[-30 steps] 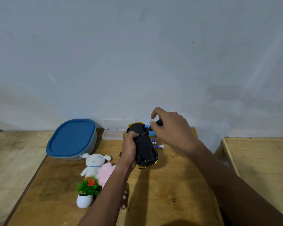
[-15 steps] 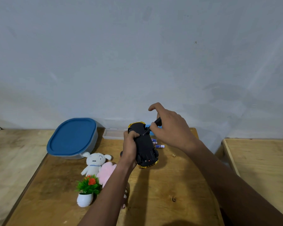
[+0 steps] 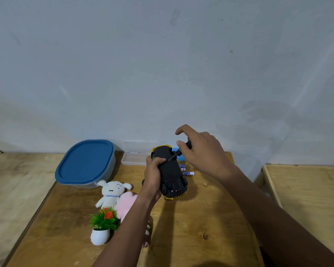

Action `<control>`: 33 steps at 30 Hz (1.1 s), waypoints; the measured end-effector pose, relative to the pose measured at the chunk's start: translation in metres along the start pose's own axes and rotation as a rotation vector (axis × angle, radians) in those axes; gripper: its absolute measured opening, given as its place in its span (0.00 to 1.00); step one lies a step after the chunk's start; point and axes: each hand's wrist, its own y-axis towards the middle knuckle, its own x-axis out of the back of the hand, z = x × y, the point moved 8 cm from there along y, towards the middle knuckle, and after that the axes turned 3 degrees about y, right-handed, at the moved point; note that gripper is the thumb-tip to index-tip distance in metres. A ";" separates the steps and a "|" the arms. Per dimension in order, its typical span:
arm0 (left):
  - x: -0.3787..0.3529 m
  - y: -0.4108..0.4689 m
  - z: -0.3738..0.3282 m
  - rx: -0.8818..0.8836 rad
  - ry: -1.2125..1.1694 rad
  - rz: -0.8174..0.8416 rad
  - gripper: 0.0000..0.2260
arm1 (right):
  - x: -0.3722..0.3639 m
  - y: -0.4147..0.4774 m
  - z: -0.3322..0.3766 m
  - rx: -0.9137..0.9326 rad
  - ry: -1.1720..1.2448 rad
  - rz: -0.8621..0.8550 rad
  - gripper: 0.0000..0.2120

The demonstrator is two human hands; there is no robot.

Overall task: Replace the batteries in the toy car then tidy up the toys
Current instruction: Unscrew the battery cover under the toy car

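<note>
While left fingers clasp the upturned toy car, a screwdriver touches it.

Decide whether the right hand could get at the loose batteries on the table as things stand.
Probably not yet: the batteries lie uncovered just beside the toy car, but the right hand is busy holding the screwdriver.

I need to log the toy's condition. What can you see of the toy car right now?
The toy car is held upside down above the wooden table, its black plastic-looking underside facing up, gold body showing at both ends, wheels visible at the near end. The left hand has it in its grip along one side; the right hand sets a screwdriver tip against the underside.
</note>
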 end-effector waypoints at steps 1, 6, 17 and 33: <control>0.000 0.000 0.000 0.003 -0.003 -0.005 0.08 | -0.001 0.000 0.001 -0.001 0.025 0.017 0.12; 0.001 0.001 0.008 0.028 -0.002 -0.025 0.12 | -0.001 -0.001 0.005 0.007 0.083 0.091 0.18; 0.000 -0.002 -0.001 0.010 -0.022 -0.038 0.08 | -0.003 0.003 0.002 0.024 0.014 0.049 0.08; 0.002 -0.002 -0.004 -0.022 -0.051 -0.068 0.10 | -0.001 0.002 0.007 0.031 0.037 0.050 0.09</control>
